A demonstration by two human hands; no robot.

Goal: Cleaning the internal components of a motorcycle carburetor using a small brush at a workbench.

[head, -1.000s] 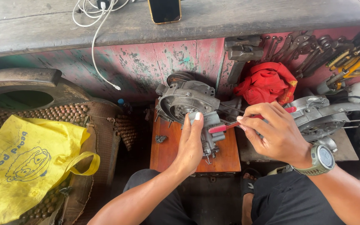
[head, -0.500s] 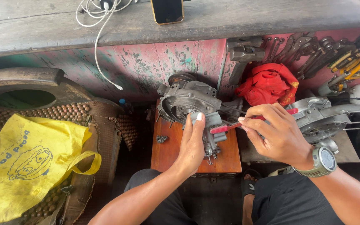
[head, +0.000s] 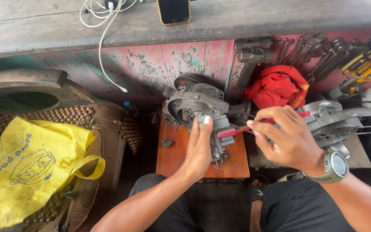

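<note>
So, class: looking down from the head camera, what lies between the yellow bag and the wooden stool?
In the head view, a beaded seat cover lies between the yellow bag and the wooden stool.

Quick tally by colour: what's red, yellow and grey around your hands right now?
Red: 2, brush, rag
Yellow: 1, bag
Grey: 3, carburettor, left casing, right casing
Total: 6
</note>
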